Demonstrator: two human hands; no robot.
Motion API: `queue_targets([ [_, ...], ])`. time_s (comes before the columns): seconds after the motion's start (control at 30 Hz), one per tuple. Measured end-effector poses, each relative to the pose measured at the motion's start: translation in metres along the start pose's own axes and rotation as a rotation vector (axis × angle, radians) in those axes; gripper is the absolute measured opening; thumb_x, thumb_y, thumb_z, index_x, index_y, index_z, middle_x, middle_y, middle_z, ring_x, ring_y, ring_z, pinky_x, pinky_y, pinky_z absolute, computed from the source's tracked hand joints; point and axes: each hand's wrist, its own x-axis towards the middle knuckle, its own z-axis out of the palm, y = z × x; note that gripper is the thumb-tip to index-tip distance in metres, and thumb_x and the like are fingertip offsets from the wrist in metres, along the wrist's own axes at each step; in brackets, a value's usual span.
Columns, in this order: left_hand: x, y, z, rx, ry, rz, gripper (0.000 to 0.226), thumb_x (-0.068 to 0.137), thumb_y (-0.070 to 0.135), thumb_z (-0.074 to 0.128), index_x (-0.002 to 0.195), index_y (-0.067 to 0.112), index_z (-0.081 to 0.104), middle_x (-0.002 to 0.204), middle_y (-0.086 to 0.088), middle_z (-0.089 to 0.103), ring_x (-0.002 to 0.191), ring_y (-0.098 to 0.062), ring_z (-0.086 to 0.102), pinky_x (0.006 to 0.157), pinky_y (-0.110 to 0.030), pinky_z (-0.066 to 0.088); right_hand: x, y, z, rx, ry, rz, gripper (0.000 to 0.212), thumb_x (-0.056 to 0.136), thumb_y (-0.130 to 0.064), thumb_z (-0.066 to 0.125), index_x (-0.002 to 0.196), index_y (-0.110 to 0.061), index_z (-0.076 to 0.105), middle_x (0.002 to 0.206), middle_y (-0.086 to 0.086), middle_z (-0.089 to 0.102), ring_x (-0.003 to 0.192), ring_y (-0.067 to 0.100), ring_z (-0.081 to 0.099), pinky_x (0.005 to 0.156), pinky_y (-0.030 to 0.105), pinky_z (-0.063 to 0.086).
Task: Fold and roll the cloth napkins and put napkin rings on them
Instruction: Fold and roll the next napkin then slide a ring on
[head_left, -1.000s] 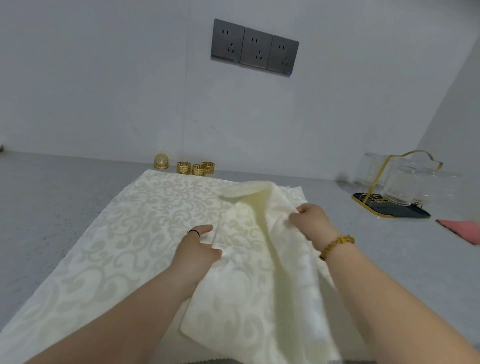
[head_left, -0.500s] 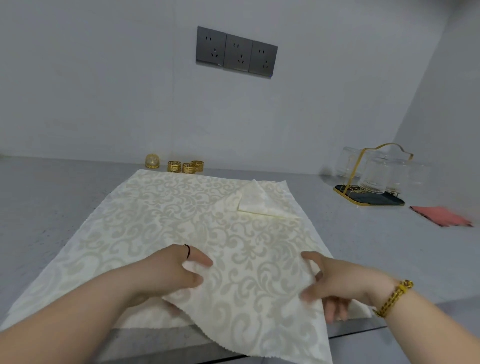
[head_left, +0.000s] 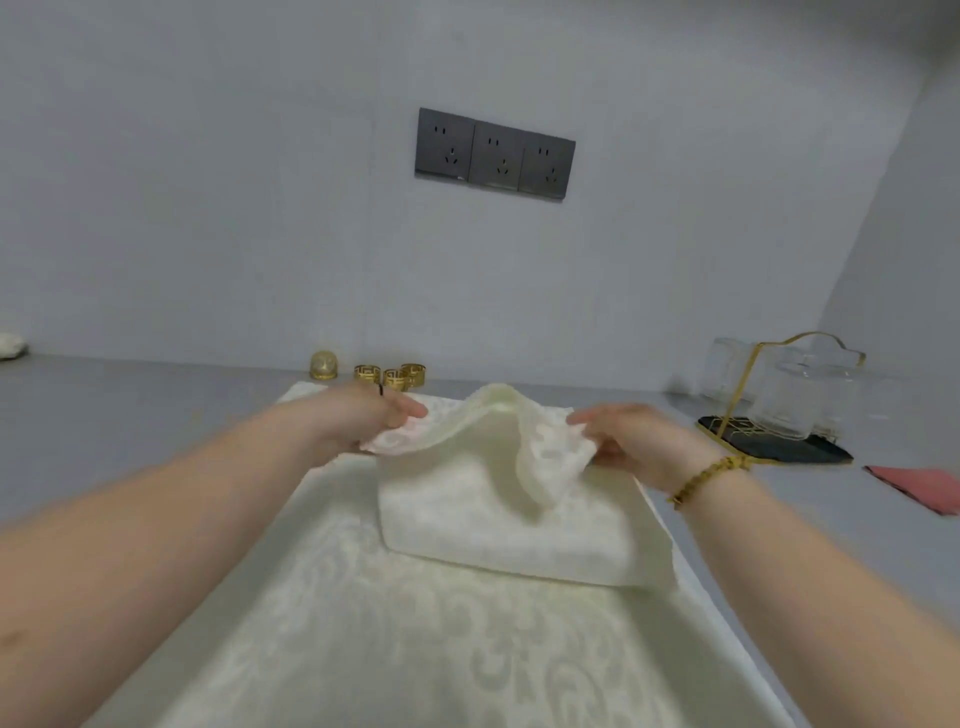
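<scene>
Rings (head_left: 390, 375) behind napkin (head_left: 498, 530); tray (head_left: 774, 444) right.

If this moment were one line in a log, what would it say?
phase: folding | left hand: pinches cream napkin edge, lifted | right hand: pinches opposite edge | gold napkin rings: untouched

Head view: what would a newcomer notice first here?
The cream napkin at centre, its top layer held up in a hump between the left hand and right hand, each pinching an edge. Behind it, three gold napkin rings sit by the wall, and a dark triple socket panel stands out above.
</scene>
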Motion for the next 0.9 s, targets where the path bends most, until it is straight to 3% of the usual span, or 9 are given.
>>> queue_targets([
  [0.13,0.029,0.082,-0.02,-0.229,0.207,0.375,0.03,0.095,0.004,0.04,0.101,0.024,0.061,0.114,-0.001,0.056,0.106,-0.016,0.052,0.083,-0.021,0.043,0.021,-0.084,-0.008,0.137,0.381,-0.514,0.034,0.084,0.002,0.047,0.073,-0.027,0.06,0.085,-0.004,0.058,0.08,0.009,0.051,0.068,0.014,0.041],
  [0.2,0.02,0.115,-0.036,-0.448,0.171,0.516,0.03,0.095,0.003,0.038,0.091,0.024,0.059,0.096,0.004,0.064,0.083,-0.008,0.062,0.068,-0.019,0.05,0.001,-0.124,-0.017,0.273,0.427,-0.748,0.03,0.081,0.001,0.048,0.075,-0.025,0.06,0.083,-0.009,0.059,0.078,0.003,0.052,0.068,0.01,0.041],
  [0.27,0.006,0.123,-0.05,-0.553,0.098,0.574,0.031,0.095,0.001,0.036,0.088,0.021,0.059,0.074,0.012,0.068,0.063,0.0,0.064,0.057,-0.015,0.051,-0.021,-0.138,-0.019,0.374,0.363,-0.82,0.032,0.084,0.006,0.044,0.077,-0.02,0.061,0.077,-0.009,0.06,0.072,0.002,0.054,0.068,0.013,0.043],
  [0.4,-0.016,0.078,-0.064,-0.373,0.032,0.438,0.033,0.095,0.004,0.037,0.086,0.021,0.063,0.082,0.01,0.068,0.072,-0.004,0.063,0.052,-0.012,0.051,-0.051,-0.102,-0.004,0.399,0.143,-0.608,0.038,0.089,0.005,0.034,0.075,-0.013,0.065,0.048,-0.01,0.057,0.048,0.002,0.054,0.049,0.013,0.046],
  [0.53,-0.033,0.01,-0.073,-0.196,-0.041,0.213,0.045,0.093,0.0,0.042,0.066,0.019,0.073,0.071,0.006,0.069,0.059,-0.002,0.065,0.054,-0.011,0.05,-0.076,-0.034,0.018,0.321,-0.08,-0.294,0.033,0.091,0.003,0.035,0.082,-0.008,0.064,0.063,0.001,0.067,0.059,0.012,0.063,0.052,0.019,0.053],
  [0.63,-0.045,-0.033,-0.08,0.067,-0.096,0.077,0.031,0.092,-0.001,0.047,0.079,0.018,0.067,0.091,0.008,0.063,0.082,0.0,0.057,0.08,-0.016,0.041,-0.096,0.014,0.044,0.222,-0.228,-0.1,0.028,0.09,0.004,0.038,0.09,-0.006,0.064,0.073,0.006,0.066,0.061,0.011,0.063,0.053,0.02,0.052],
  [0.73,-0.052,-0.068,-0.078,0.417,-0.146,-0.051,0.026,0.089,0.004,0.053,0.081,0.024,0.068,0.089,0.008,0.062,0.08,-0.004,0.055,0.067,-0.009,0.041,-0.112,0.042,0.066,0.199,-0.343,0.061,0.026,0.09,0.003,0.039,0.098,-0.004,0.062,0.084,0.012,0.064,0.07,0.015,0.063,0.059,0.022,0.055],
  [0.8,-0.062,-0.082,-0.067,0.664,-0.148,-0.097,0.017,0.089,0.012,0.054,0.097,0.019,0.068,0.089,0.009,0.061,0.077,-0.005,0.054,0.058,-0.005,0.039,-0.119,0.052,0.077,0.198,-0.399,0.126,0.025,0.09,0.003,0.039,0.101,-0.003,0.06,0.086,0.013,0.062,0.072,0.016,0.062,0.06,0.024,0.056],
  [0.9,-0.083,-0.089,-0.036,0.781,0.002,0.04,0.029,0.09,0.034,0.054,0.116,0.023,0.056,0.123,0.009,0.051,0.113,-0.009,0.05,0.088,-0.013,0.037,-0.122,0.056,0.087,0.151,-0.401,0.137,0.025,0.09,0.002,0.038,0.108,-0.006,0.055,0.094,0.014,0.06,0.077,0.016,0.059,0.059,0.021,0.054],
])
